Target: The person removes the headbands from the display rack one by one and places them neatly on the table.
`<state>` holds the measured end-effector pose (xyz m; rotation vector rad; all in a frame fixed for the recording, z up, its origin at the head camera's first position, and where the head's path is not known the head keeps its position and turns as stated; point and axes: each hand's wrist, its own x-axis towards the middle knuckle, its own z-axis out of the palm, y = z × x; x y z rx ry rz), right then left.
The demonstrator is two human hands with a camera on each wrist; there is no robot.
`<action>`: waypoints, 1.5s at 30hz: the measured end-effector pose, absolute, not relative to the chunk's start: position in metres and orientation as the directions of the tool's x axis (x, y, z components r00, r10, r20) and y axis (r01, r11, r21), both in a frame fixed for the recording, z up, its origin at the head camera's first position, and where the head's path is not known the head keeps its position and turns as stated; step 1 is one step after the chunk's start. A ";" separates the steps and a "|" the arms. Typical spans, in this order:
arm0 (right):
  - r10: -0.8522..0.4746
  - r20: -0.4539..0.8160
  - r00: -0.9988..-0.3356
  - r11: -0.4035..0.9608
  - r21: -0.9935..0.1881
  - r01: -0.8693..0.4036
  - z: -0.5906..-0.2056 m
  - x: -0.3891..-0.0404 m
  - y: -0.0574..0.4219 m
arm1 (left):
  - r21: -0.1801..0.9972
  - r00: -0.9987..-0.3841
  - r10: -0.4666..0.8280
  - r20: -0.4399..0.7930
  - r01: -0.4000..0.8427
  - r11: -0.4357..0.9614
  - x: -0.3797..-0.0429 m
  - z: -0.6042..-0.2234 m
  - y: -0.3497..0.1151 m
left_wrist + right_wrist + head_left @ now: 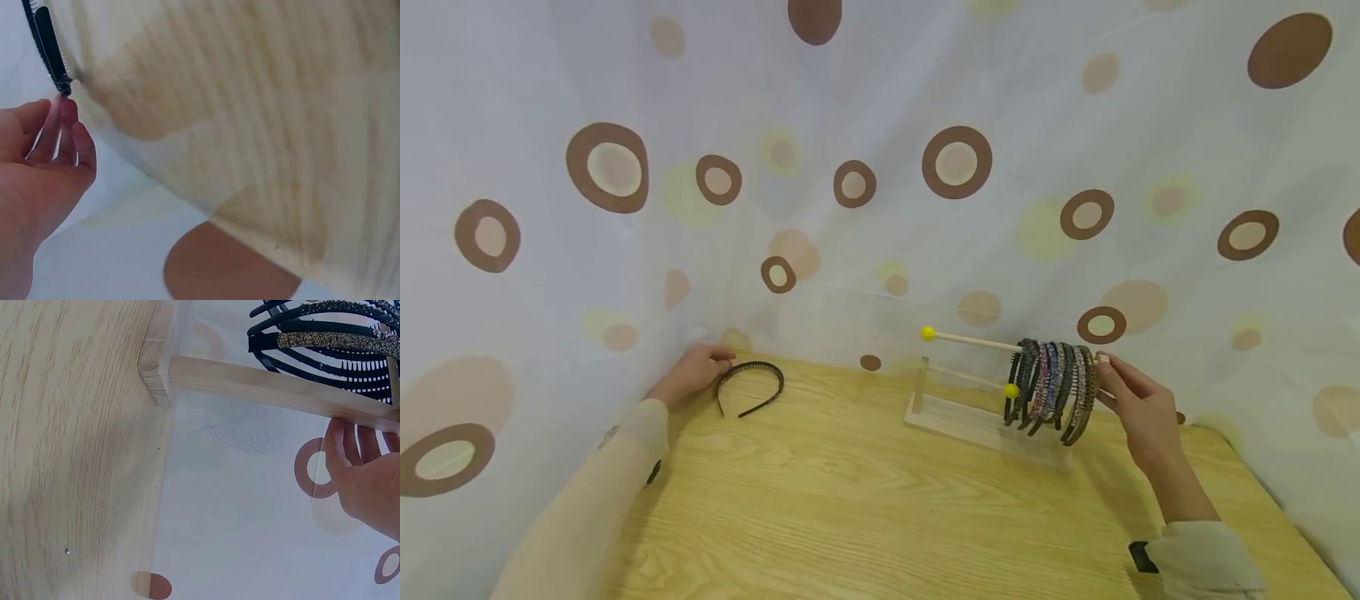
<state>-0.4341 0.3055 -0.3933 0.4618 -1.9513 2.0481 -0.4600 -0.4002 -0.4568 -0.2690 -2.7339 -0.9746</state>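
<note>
Headband (54, 53) at left fingers (85, 149), wooden stand (256, 384) in right fingers (337, 449)

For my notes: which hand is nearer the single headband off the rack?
Left: the left hand is at the left side of the headband; the right hand, across the table, holds the rack.

Left arm (561, 525): stretched forward from the lower left corner, long and nearly straight.
Left sleeve (643, 425): pale, reaching to the wrist.
Left hand (692, 372): turned inward; thumb and fingertips drawn near each other in a light pinch.
Left fingers (85, 150): bent, narrow gaps between them.
Right arm (1183, 492): angled up and inward from the lower right.
Right sleeve (1206, 558): pale, ending short of the wrist, bare skin above.
Right hand (1150, 421): gripping, thumb opposing the curled fingers (335, 447).
</note>
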 end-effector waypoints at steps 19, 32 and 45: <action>0.017 0.386 -0.922 -0.030 -0.922 -0.386 -0.386 -0.429 0.303 | 0.660 -0.861 0.264 0.435 0.504 0.557 -0.423 -0.379 -0.249; 0.049 0.377 -0.925 -0.001 -0.926 -0.378 -0.393 -0.430 0.306 | 0.669 -0.760 0.416 0.499 0.643 0.372 -0.412 -0.377 -0.125; 0.091 0.369 -0.925 0.058 -0.929 -0.365 -0.392 -0.426 0.301 | 0.602 -0.676 0.442 0.590 0.733 0.318 -0.411 -0.388 -0.031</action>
